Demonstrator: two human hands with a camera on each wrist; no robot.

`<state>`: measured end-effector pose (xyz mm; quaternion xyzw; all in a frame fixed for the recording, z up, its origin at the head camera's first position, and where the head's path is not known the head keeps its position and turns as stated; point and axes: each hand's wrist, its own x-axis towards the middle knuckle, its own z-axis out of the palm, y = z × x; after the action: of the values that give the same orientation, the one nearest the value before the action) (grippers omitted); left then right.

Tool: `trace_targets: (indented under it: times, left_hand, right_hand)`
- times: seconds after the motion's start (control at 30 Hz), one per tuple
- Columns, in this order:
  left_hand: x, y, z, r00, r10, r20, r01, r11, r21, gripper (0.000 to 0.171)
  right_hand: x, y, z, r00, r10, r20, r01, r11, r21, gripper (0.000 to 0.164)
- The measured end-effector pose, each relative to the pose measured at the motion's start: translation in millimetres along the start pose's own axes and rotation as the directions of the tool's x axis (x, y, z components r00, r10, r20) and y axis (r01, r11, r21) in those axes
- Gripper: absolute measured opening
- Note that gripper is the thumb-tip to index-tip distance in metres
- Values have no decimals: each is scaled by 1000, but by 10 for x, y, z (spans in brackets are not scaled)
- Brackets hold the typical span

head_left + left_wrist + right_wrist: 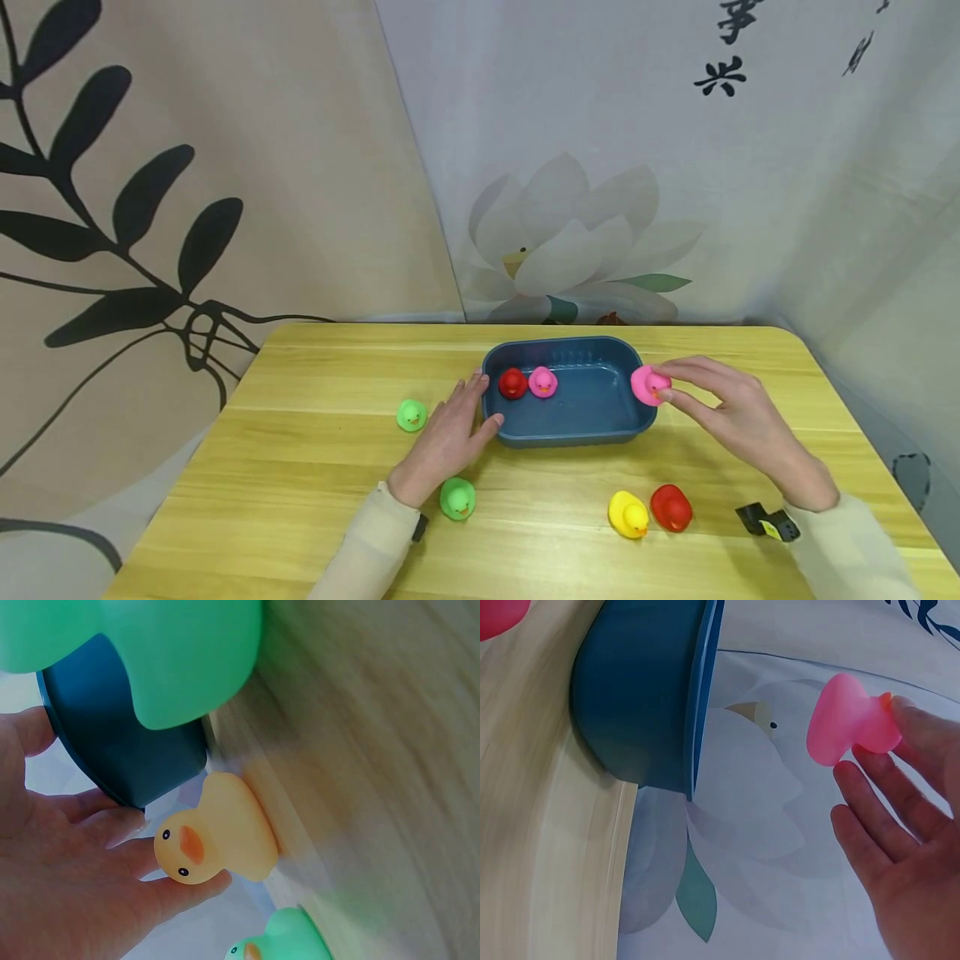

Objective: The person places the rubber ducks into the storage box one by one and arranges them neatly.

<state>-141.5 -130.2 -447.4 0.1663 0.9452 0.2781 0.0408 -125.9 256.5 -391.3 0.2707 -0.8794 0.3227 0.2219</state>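
My right hand [750, 417] pinches a pink rubber duck [649, 385] between thumb and fingers, above the right rim of a blue basin [600, 400]. In the right wrist view this pink duck [841, 724] is clear of the basin wall [641, 690]. A red duck [513, 383] and another pink duck [543, 382] sit inside the basin at its left. My left hand [444, 437] touches the basin's left end with fingers extended. Beside those fingers, in the left wrist view, stands a pale orange duck [217, 832], hidden from the head view.
One green duck [412, 415] stands left of my left hand, another green duck [457, 498] near that wrist. A yellow duck [628, 514] and a red duck [671, 507] stand on the wooden table [300, 500] in front of the basin. A printed curtain [337, 167] hangs behind.
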Motion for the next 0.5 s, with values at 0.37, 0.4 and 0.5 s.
trace_targets:
  times: [0.37, 0.4, 0.5]
  left_hand:
    - [-3, 3, 1, 1000, -9, 3, 9, 1000, -6, 72]
    - [-3, 2, 2, 1000, -7, 2, 7, 1000, -5, 72]
    - [-5, -2, 3, 1000, -3, 2, 3, 1000, 2, 72]
  right_hand:
    - [112, -33, 131, 1000, 3, 2, -3, 1000, 7, 44]
    - [117, -35, 140, 1000, 5, 5, -5, 1000, 9, 44]
    - [133, -36, 170, 1000, 19, 16, -19, 1000, 12, 43]
